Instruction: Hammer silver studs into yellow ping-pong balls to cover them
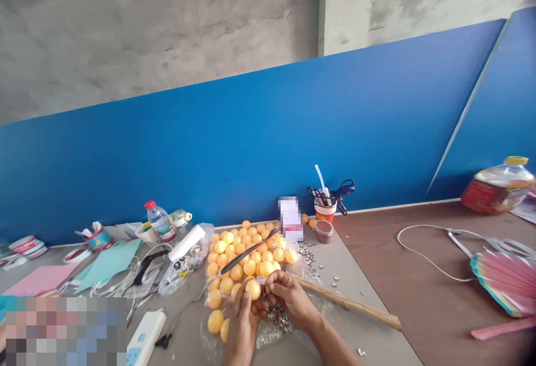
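Your left hand (246,316), the nearer one, pinches a smooth, round orange plastic ball (253,289), which has no long side. Your right hand (290,295) is just to the ball's right, fingertips pressed together; I can't tell if they hold something tiny.

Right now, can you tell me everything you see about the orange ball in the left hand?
The ball is round, smooth-looking and yellow-orange, with a bright shine on it. It looks like light plastic, and I see no dents. The left hand holds it up in its fingers, which hide part of its lower edge. The right hand is close beside it, but I can't tell whether they touch. Behind it are many similar balls.
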`<act>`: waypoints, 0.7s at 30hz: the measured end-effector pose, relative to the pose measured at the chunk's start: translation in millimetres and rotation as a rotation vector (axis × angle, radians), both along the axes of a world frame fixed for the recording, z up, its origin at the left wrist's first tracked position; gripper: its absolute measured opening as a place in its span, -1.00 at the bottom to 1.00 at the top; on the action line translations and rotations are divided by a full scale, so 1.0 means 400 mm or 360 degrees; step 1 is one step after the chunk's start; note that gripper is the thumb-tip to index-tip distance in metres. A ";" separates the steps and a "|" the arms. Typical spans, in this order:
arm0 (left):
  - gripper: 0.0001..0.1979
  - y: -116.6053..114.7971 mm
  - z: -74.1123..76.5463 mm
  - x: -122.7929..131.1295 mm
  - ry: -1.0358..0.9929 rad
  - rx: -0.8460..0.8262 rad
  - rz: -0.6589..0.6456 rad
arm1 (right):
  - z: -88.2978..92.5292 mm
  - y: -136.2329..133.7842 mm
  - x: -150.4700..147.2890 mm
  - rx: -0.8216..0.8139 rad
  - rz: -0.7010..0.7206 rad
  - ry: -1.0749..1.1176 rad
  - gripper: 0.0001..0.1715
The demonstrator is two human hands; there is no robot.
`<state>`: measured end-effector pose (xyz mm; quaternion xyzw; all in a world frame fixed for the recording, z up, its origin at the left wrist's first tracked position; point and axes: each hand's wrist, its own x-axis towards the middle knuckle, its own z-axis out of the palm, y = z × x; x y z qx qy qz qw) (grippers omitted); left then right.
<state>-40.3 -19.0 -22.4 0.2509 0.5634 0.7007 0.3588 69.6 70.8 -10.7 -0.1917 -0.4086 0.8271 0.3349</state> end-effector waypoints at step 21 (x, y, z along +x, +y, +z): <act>-0.58 -0.022 0.038 0.015 -0.0685 0.0230 -0.0208 | 0.011 -0.008 0.002 -0.0029 0.0048 0.0008 -0.63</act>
